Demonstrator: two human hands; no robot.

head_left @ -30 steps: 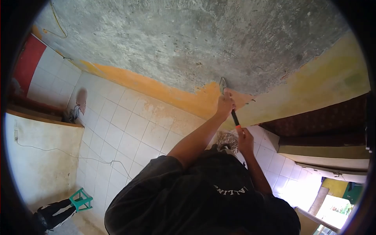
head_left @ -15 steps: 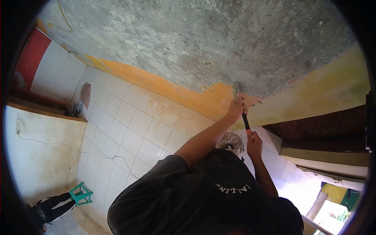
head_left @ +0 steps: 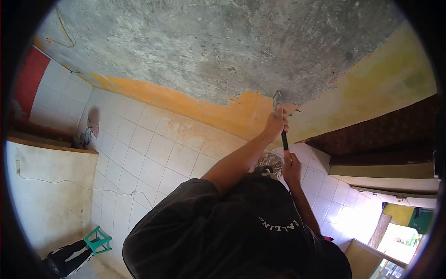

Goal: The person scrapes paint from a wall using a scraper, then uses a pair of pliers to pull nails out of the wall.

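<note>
Both my hands hold a long-handled scraper against the wall. My left hand (head_left: pixel 276 123) is closed around its upper part, just below the metal blade (head_left: pixel 277 98). Lower down, my right hand (head_left: pixel 291 167) grips the orange-red end of the black handle (head_left: pixel 285 142). The blade is at the boundary where orange paint (head_left: pixel 253 109) meets bare grey wall (head_left: pixel 200 56). A small pinkish patch and loose dark flakes show right beside my left hand. The blade is seen nearly edge-on, so its contact with the wall is hard to judge.
White tiles (head_left: pixel 153 153) lie beyond the painted band. A crumpled shiny bundle (head_left: pixel 271 162) is near my right hand. At far left are a green stool (head_left: pixel 98 242), dark-trousered legs (head_left: pixel 69 255) and a thin cable (head_left: pixel 93 189). A dark recess (head_left: pixel 381 135) lies to the right.
The view has shifted, with the wall moving left and slightly up. Against the wall, the scraper blade has moved slightly right and turned more edge-on. Both hands keep their grip.
</note>
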